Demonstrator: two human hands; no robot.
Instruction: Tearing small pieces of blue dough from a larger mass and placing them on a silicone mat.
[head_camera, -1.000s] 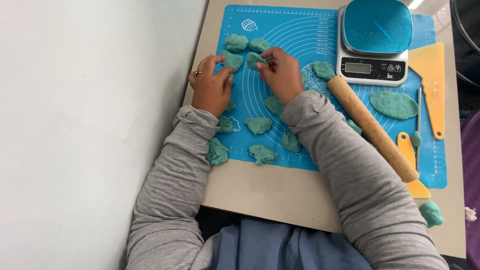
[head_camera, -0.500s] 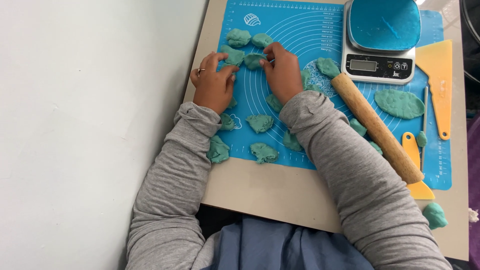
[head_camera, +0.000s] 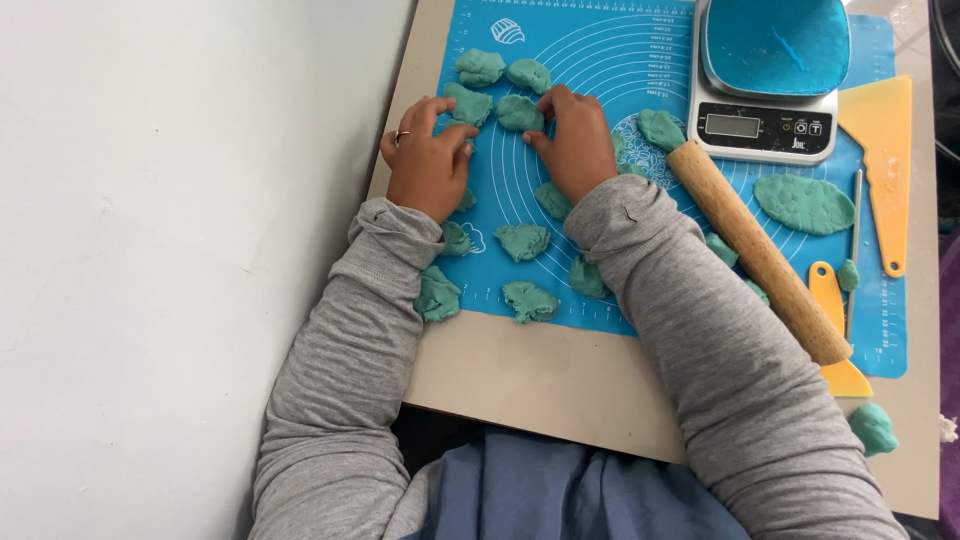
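My right hand (head_camera: 578, 145) rests on the blue silicone mat (head_camera: 600, 60), its thumb and fingers closed around the right side of a teal dough piece (head_camera: 519, 112). To its left, my left hand (head_camera: 425, 165), a ring on one finger, lies with fingers apart, the fingertips touching another teal dough piece (head_camera: 468, 104). Two more lumps (head_camera: 480, 67) (head_camera: 528, 74) sit just beyond them. Several similar lumps lie on the mat nearer me, such as one (head_camera: 523, 241) between my forearms and one (head_camera: 530, 301) at the mat's near edge.
A wooden rolling pin (head_camera: 760, 250) lies diagonally right of my right arm. A kitchen scale (head_camera: 765, 125) with a blue bowl (head_camera: 775, 45) stands at the back. A flattened dough oval (head_camera: 805, 203), yellow scrapers (head_camera: 885, 150) (head_camera: 835, 330) and a stray lump (head_camera: 873, 428) lie right. A white wall (head_camera: 180, 250) borders the left.
My right hand has lowered the dough piece it pinched onto the mat beside the other lumps. My left hand has shifted forward so its fingertips reach the neighbouring piece.
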